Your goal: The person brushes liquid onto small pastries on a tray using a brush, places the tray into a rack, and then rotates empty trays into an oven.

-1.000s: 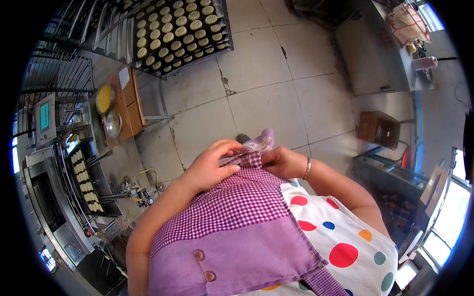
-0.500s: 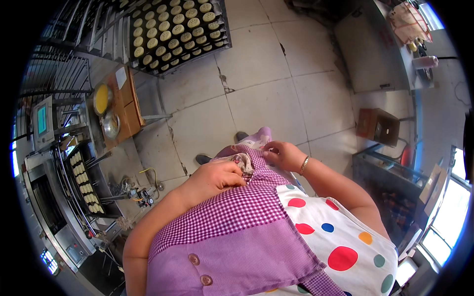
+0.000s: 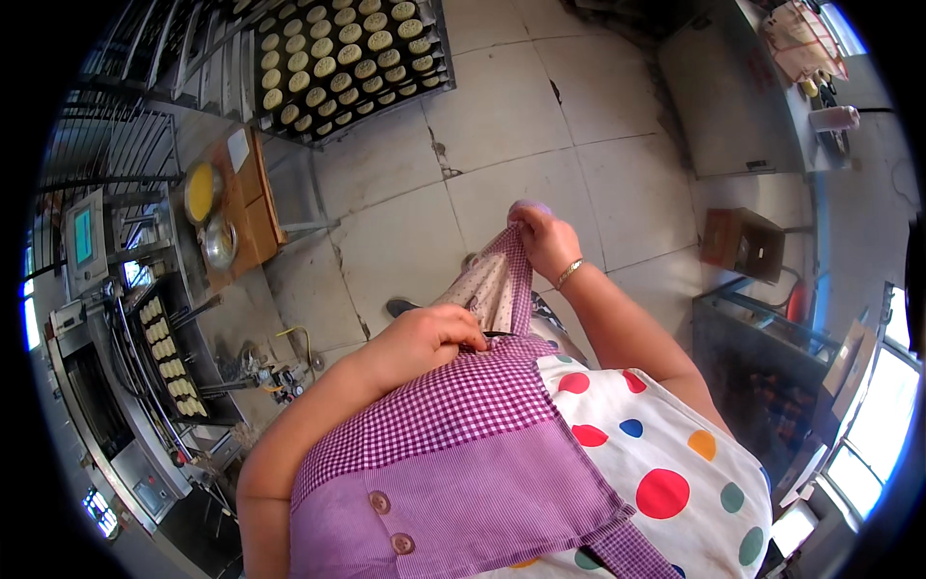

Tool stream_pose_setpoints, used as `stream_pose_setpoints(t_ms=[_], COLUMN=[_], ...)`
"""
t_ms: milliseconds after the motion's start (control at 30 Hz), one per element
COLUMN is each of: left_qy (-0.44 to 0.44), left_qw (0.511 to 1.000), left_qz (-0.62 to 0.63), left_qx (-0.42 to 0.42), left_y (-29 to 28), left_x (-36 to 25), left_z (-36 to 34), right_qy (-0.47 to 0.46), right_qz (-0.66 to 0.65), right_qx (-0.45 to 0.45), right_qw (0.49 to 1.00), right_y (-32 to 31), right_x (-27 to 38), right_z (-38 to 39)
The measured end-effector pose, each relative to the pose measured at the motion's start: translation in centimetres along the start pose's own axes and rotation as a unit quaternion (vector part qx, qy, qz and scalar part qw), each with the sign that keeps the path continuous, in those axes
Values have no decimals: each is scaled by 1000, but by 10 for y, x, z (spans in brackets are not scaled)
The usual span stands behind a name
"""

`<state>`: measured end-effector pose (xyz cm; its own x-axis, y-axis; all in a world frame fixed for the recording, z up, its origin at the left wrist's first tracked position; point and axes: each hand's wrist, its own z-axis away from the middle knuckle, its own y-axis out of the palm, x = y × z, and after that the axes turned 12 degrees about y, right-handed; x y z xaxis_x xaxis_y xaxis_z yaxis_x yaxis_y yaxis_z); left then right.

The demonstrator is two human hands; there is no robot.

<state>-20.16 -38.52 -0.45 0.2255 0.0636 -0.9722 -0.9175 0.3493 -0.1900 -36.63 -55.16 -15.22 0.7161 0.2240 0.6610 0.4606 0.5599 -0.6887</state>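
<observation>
I wear a purple checked apron (image 3: 453,396) over a white garment with coloured dots. My right hand (image 3: 550,246), a bracelet at its wrist, is closed on the apron's lower edge and holds it up and away from my body. The raised part shows a pale, small-patterned cloth (image 3: 490,289) on its inner side. My left hand (image 3: 429,335) is closed at the apron's waist, its fingertips pinching the cloth. A small dark edge shows beside those fingertips; what it is I cannot make out.
A rack (image 3: 198,72) with trays of round stamped pastries (image 3: 323,66) stands far left. Nearer on the left are bowls (image 3: 201,193) by cardboard, and an oven (image 3: 96,396) with a tray of pastries (image 3: 172,357). An open cardboard box (image 3: 741,246) and a cabinet (image 3: 723,106) stand right.
My right hand has moved forward and up, pulling the apron's lower part out. The bunched patterned cloth by my left hand is now spread out. My left hand has shifted slightly.
</observation>
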Motion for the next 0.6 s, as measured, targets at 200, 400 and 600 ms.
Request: stream_pose_setpoints(t_ms=[200, 400, 600], left_qy=[-205, -73, -244], left_qw=[975, 966, 927], left_qz=[-45, -159, -48], left_qx=[77, 190, 279], left_y=[-4, 18, 15], left_x=[10, 41, 24], left_z=[-34, -41, -59], right_qy=[-28, 50, 91], right_qz=[83, 52, -13], right_qx=[43, 91, 36], right_qw=[995, 993, 995], right_y=[10, 27, 11], right_x=[-25, -28, -12], right_z=[-18, -18, -17])
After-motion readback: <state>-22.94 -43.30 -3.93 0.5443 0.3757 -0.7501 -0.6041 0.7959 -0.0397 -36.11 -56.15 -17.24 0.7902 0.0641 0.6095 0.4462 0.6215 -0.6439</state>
